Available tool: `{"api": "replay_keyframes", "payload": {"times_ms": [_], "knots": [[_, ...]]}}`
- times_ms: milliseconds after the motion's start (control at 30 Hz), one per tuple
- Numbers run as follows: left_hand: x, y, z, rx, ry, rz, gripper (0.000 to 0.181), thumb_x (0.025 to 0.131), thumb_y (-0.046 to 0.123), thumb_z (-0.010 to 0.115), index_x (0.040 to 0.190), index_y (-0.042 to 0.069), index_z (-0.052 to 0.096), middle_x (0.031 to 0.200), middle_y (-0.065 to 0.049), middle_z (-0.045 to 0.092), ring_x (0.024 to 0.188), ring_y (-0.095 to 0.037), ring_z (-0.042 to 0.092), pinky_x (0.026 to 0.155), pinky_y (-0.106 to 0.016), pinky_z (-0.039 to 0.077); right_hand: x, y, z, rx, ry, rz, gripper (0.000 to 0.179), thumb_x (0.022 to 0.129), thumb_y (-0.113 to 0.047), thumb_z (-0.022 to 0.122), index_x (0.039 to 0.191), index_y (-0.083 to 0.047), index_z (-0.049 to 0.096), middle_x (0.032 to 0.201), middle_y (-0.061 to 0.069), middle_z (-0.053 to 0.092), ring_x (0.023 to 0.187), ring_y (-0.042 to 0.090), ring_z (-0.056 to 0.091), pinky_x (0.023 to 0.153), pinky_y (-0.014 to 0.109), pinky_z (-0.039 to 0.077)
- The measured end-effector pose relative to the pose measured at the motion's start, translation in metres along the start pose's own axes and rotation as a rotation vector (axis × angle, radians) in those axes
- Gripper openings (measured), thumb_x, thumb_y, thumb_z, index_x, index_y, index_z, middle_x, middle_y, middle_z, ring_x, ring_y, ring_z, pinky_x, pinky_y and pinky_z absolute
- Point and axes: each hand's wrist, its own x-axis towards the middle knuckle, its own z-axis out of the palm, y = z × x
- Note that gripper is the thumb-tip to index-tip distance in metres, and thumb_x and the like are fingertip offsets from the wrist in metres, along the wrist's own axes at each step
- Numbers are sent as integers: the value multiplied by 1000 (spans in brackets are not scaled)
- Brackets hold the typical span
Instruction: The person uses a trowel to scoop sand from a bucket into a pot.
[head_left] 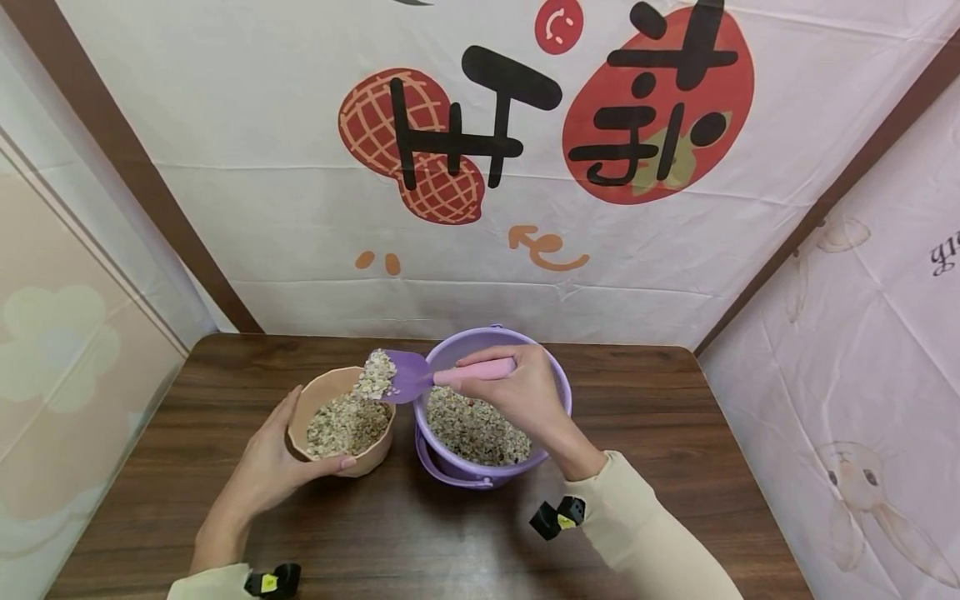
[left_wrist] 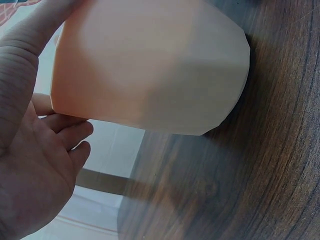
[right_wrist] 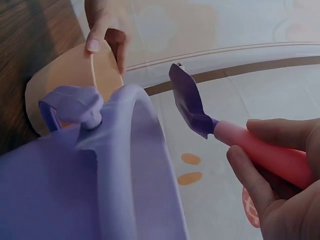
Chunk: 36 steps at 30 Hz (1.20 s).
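My right hand grips the pink handle of a toy shovel with a purple blade. Pale flakes lie on the blade's tip, over the right side of a peach bowl. My left hand holds that bowl, thumb at the near rim and fingers around the left side. Inside the bowl is a heap of grain flakes. To its right stands a purple bucket, partly filled with similar flakes. The left wrist view shows the bowl's outer wall.
The bucket's carrying handle hangs down at its near left side. Everything stands on a dark wooden table. Behind the table hangs a printed white cloth, with more cloth at both sides.
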Motion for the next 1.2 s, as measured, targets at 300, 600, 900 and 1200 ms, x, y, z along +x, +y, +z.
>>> {"api": "replay_keyframes", "payload": {"times_ms": [300, 600, 900, 1200], "knots": [[0, 1, 0, -4, -1, -4, 137, 68, 50, 93, 163, 3, 5, 162, -31, 18, 141, -56, 27, 107, -72, 31, 17, -1, 15, -107, -81, -52, 19, 77, -15, 90, 94, -10, 83, 76, -5, 76, 73, 14, 73, 60, 27, 55], [1, 0, 1, -11, 10, 7, 137, 67, 49, 94, 163, 4, 6, 160, -33, 23, 140, -56, 30, 106, -72, 31, 27, -3, 26, -226, -82, -120, 11, 78, -18, 90, 86, -15, 83, 72, -10, 75, 73, 8, 73, 62, 27, 55], [1, 0, 1, -13, 4, -3, 137, 67, 49, 93, 163, 5, 5, 161, -32, 21, 140, -56, 29, 107, -72, 31, 33, -7, 31, -352, -68, -167, 12, 78, -15, 89, 88, -12, 82, 71, -13, 74, 60, 4, 67, 47, 24, 46], [0, 0, 1, -9, 2, -15, 137, 68, 50, 93, 163, 6, 5, 161, -32, 22, 140, -57, 29, 106, -73, 31, 38, -16, 39, -443, -68, -226, 15, 78, -18, 90, 88, -10, 83, 74, -8, 75, 60, 1, 63, 49, 23, 48]]}}
